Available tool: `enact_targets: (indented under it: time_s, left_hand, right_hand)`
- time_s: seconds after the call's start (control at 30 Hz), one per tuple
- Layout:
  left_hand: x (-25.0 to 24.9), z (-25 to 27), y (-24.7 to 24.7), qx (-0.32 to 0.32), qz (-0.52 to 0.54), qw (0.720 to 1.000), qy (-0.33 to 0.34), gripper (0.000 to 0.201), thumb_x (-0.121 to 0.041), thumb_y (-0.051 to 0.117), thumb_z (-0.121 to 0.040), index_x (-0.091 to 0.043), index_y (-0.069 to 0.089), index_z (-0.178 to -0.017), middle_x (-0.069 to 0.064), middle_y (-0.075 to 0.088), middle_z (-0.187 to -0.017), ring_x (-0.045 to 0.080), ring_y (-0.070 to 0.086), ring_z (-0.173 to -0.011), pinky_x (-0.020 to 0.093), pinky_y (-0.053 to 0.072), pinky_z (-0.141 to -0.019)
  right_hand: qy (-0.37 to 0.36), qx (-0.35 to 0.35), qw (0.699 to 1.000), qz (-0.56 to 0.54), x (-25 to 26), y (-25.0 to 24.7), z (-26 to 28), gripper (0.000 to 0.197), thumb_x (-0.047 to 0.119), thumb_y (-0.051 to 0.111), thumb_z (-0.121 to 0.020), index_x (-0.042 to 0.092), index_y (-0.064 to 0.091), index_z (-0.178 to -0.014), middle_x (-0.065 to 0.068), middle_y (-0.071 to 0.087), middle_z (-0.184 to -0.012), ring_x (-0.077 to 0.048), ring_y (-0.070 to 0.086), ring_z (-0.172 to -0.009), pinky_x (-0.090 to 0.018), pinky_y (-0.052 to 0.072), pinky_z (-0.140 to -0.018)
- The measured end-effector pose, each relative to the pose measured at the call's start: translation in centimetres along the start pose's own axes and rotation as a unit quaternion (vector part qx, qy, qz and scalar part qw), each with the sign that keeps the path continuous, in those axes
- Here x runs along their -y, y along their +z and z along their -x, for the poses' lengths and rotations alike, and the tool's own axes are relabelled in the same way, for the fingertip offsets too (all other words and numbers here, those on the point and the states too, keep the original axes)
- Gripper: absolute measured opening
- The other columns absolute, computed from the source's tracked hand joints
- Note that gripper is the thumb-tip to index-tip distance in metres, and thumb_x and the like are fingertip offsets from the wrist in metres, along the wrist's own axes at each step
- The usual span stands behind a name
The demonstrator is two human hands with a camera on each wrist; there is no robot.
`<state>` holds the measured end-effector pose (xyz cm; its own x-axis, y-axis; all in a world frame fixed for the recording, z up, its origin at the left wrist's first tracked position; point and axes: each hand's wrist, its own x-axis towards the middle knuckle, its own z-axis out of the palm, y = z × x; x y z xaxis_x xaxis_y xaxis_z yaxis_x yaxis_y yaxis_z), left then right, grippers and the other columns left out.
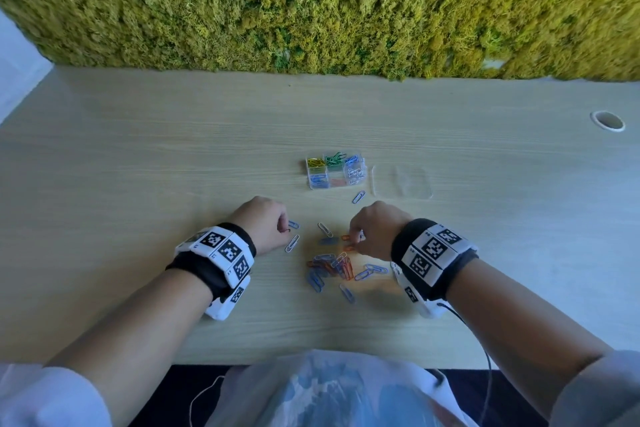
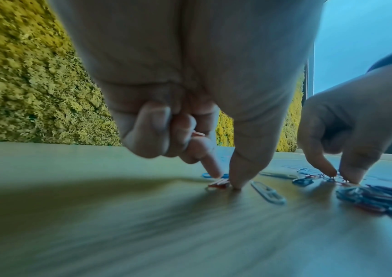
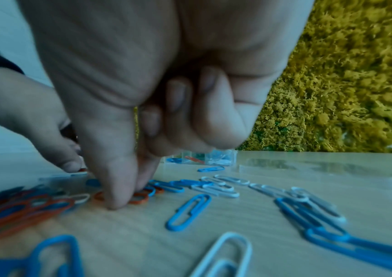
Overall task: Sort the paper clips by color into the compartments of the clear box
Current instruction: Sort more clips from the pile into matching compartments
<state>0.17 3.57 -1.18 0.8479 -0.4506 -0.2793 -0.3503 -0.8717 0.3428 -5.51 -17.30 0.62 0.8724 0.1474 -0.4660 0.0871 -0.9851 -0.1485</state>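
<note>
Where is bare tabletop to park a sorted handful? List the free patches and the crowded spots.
Free: the table between the moss wall and the clear box; also left of the left hand. Crowded: the loose clips between both hands, under the right hand, and the lid right of the box.

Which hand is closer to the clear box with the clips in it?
Right. The right hand sits just below the clear box, slightly to its right; the left hand is farther off, down to its left.
</note>
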Motion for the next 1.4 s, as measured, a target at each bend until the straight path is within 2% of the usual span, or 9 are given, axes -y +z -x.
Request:
enact_targets:
  time_s: [0.4,0.53,0.6,0.67,0.77,0.87,0.93,1.0,1.4]
  left_hand:
    - [0.2,0.1,-0.1,0.047,0.037,0.997,-0.056,0.014,-0.024,0.064,-0.074,-0.020,0.059,-0.062,-0.009,0.059,-0.067,0.016,0.057,-0.067,0.022,0.044,-0.061]
    - [0.0,0.7,-0.2,0.090,0.341,0.930,-0.101,0.016,-0.012,0.052,-0.085,-0.011,0.051,-0.068,0.004,0.053,-0.066,0.015,0.044,-0.052,0.023,0.035,-0.046]
    - [-0.2,1.0,-0.3,0.114,0.539,0.828,-0.105,0.011,-0.006,0.045,-0.078,-0.011,0.045,-0.069,0.006,0.051,-0.062,0.015,0.043,-0.049,0.021,0.031,-0.040]
    - [-0.4,1.3,-0.3,0.133,0.616,0.770,-0.104,0.009,-0.007,0.040,-0.065,-0.013,0.044,-0.070,0.003,0.050,-0.057,0.014,0.042,-0.045,0.019,0.029,-0.037]
    - [-1.1,1.1,0.3,0.151,0.516,0.840,-0.074,0.010,-0.005,0.044,-0.077,-0.013,0.050,-0.077,-0.002,0.045,-0.056,0.011,0.038,-0.045,0.017,0.027,-0.037]
    - [-2.1,0.9,1.0,0.136,0.242,0.961,0.024,0.014,-0.012,0.062,-0.080,-0.024,0.059,-0.076,-0.009,0.044,-0.055,0.011,0.040,-0.050,0.021,0.035,-0.051]
    - [-3.1,1.0,1.2,0.128,0.131,0.979,0.084,0.010,-0.019,0.066,-0.076,-0.027,0.061,-0.074,-0.011,0.045,-0.054,0.011,0.044,-0.055,0.021,0.037,-0.057]
    - [-4.1,1.1,1.2,0.119,0.051,0.984,0.123,0.010,-0.025,0.065,-0.076,-0.028,0.058,-0.069,-0.012,0.044,-0.056,0.014,0.046,-0.061,0.022,0.036,-0.060]
    - [-5.7,1.0,1.1,0.129,-0.067,0.979,0.144,0.028,-0.022,0.059,-0.077,-0.024,0.042,-0.056,-0.009,0.043,-0.061,0.021,0.050,-0.068,0.026,0.037,-0.061]
  right_hand:
    - [-0.017,0.026,0.994,0.105,0.7,-0.1,0.6,0.032,0.032,0.045,-0.089,0.011,0.065,-0.103,-0.007,0.066,-0.099,-0.021,0.057,-0.078,-0.026,0.046,-0.062]
    - [0.006,0.033,0.995,-0.089,-1.0,-0.2,0.9,0.021,0.032,0.057,-0.080,0.012,0.062,-0.084,0.000,0.058,-0.075,-0.018,0.050,-0.068,-0.023,0.039,-0.056]
    - [0.013,0.031,0.921,-0.389,-2.0,0.0,1.4,0.010,0.021,0.058,-0.070,0.013,0.053,-0.069,-0.005,0.051,-0.064,-0.020,0.046,-0.057,-0.024,0.036,-0.051]
    - [0.014,0.040,0.754,-0.656,-2.4,0.4,1.7,0.010,0.005,0.046,-0.060,0.013,0.042,-0.064,-0.008,0.047,-0.060,-0.018,0.042,-0.048,-0.021,0.030,-0.046]
    - [0.012,0.048,0.650,-0.758,-1.9,1.0,2.0,0.021,-0.003,0.036,-0.056,0.015,0.039,-0.068,-0.006,0.044,-0.060,-0.016,0.040,-0.045,-0.018,0.025,-0.044]
    - [0.012,0.066,0.755,-0.653,-0.8,1.3,1.8,0.018,-0.001,0.050,-0.071,0.016,0.049,-0.075,-0.001,0.041,-0.060,-0.012,0.037,-0.045,-0.018,0.024,-0.042]
    - [0.012,0.034,0.904,-0.427,-0.1,1.4,1.7,0.010,0.008,0.057,-0.084,0.016,0.062,-0.086,0.006,0.046,-0.062,-0.010,0.043,-0.052,-0.022,0.034,-0.049]
    - [0.004,-0.031,0.970,-0.242,0.4,1.9,1.6,0.016,0.016,0.059,-0.083,0.018,0.069,-0.095,0.014,0.048,-0.064,-0.012,0.049,-0.065,-0.020,0.038,-0.058]
    - [0.015,-0.042,0.997,-0.060,1.9,2.7,2.2,0.030,0.040,0.055,-0.089,0.018,0.069,-0.102,-0.006,0.068,-0.103,-0.026,0.061,-0.101,-0.028,0.046,-0.078]
